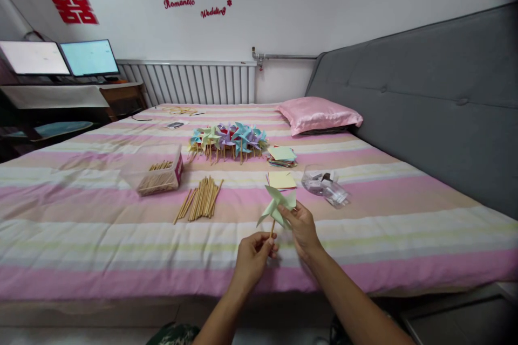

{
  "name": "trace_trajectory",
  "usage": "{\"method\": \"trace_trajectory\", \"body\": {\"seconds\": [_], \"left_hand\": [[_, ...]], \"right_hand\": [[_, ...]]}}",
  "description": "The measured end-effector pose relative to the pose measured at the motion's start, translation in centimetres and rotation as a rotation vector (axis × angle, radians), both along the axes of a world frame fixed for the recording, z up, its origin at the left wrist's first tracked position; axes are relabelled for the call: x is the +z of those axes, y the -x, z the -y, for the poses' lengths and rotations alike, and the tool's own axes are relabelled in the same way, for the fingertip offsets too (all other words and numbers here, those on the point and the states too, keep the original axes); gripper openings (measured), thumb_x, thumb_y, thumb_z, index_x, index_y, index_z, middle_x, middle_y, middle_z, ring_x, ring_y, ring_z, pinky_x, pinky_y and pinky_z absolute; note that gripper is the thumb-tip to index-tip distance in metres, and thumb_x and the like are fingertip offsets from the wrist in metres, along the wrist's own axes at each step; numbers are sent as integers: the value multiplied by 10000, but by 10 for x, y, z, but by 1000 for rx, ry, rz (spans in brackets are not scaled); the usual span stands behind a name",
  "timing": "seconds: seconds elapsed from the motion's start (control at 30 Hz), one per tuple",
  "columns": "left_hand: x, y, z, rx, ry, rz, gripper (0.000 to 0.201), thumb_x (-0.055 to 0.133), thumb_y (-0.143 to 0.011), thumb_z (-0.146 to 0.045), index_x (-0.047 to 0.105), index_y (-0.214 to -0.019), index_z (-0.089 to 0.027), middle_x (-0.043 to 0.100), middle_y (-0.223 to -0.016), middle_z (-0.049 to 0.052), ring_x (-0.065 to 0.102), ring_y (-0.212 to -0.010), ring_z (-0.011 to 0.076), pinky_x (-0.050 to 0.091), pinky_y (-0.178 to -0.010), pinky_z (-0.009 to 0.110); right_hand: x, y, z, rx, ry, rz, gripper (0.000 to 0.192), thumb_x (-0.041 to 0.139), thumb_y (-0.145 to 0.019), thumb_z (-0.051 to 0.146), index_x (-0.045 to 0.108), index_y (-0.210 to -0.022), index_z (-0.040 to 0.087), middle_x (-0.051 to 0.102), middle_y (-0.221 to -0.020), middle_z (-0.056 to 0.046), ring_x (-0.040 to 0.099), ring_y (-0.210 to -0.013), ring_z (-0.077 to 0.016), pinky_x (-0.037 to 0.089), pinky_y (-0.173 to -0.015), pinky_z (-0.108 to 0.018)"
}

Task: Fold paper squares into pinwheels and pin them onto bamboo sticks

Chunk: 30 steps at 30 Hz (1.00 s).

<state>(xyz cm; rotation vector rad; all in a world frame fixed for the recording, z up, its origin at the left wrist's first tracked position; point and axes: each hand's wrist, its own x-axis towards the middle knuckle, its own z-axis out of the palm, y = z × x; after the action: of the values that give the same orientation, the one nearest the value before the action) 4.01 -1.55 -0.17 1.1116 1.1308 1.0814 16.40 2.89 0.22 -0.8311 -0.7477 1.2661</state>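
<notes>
Bare bedspread [101, 237] left; sticks [200, 199] ahead

light: soft, even, indoor | shadows: faint | corners: dark vignette | edges: wide-angle bending | monitors [60, 57]: overexposed

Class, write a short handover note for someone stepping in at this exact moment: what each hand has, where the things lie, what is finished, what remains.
Left hand: pinches the stick of a light green pinwheel.
Right hand: fingers on the pinwheel's paper vanes.
On the bed: loose wooden sticks, a box of sticks, yellow paper squares, a stack of coloured paper, a clear bag of small parts.
Done: a cluster of finished pinwheels further back.
Left: the pinwheel in hand; sticks and paper unused.
</notes>
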Motion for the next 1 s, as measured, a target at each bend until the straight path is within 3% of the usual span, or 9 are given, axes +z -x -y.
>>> {"method": "trace_trajectory", "body": {"seconds": [0.1,0.2,0.33,0.6,1.0], "left_hand": [[-4,4,-3,4,7,16,345,673,-655,-398,676,-818,-94,664,-630,67,573,-529,128,321,-420,185],[-3,7,-5,96,-17,45,350,668,-676,-398,680,-858,-99,683,-680,80,588,-564,134,344,-435,186],[4,10,-5,183,-30,79,339,672,-684,-377,688,-879,-101,688,-701,81,589,-582,133,365,-458,188],[5,9,-3,180,-39,82,344,672,-693,-392,708,-878,-103,676,-689,73,559,-578,123,359,-475,193],[8,7,-1,149,-16,136,334,697,-666,-396,703,-821,-100,606,-599,20,470,-490,70,327,-450,174]], "right_hand": [[0,-3,1,45,-11,23,290,718,-669,393,628,-861,195,682,-808,-15,598,-733,-154,430,-708,-271],[0,-5,4,139,21,116,301,656,-716,461,651,-854,193,672,-840,-27,595,-779,-165,408,-712,-266],[-2,-4,8,214,52,240,315,670,-699,465,687,-764,157,648,-733,-39,570,-733,-167,392,-707,-274],[-3,0,8,127,15,167,249,710,-662,405,643,-616,169,548,-604,3,495,-643,-142,394,-687,-269],[-9,-6,0,-53,11,80,246,700,-670,372,580,-576,179,501,-581,27,478,-637,-127,393,-683,-263]]}}
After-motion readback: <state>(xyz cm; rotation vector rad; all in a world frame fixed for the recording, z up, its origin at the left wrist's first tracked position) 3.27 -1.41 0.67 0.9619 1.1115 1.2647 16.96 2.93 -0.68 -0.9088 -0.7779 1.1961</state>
